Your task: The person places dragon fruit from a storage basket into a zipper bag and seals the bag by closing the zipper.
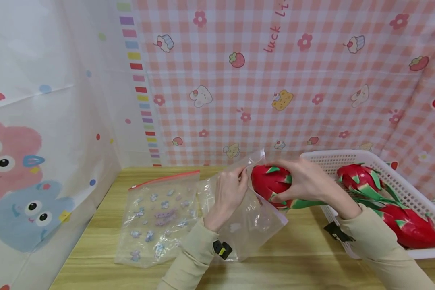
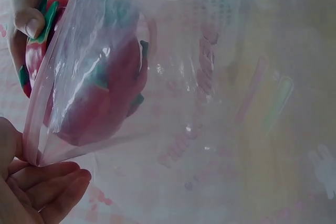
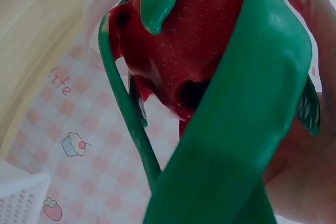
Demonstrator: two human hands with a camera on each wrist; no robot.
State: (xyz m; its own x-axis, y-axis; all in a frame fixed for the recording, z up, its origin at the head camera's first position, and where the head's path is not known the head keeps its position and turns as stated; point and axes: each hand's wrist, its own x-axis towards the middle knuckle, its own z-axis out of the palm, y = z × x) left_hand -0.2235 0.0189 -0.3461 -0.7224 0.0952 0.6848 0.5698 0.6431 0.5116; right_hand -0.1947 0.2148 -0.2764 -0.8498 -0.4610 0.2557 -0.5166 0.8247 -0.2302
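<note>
My right hand [image 1: 306, 181] grips a red dragon fruit [image 1: 270, 183] with green scales, its thumb and fingers round the sides. Long green leaves [image 3: 252, 98] trail from the fruit in the right wrist view. My left hand [image 1: 231, 191] pinches the rim of a clear zip bag [image 1: 251, 233], holding its mouth up. Through the film in the left wrist view, the front of the dragon fruit [image 2: 100, 98] shows inside the bag's mouth, while the right thumb [image 2: 29, 22] is outside at the rim.
A second clear zip bag [image 1: 159, 221] with a red seal and small printed figures lies flat on the wooden table [image 1: 94, 249] at the left. On the right, a white perforated basket [image 1: 413, 193] holds two more dragon fruits [image 1: 411, 227]. A checked cloth [image 1: 257, 80] hangs behind.
</note>
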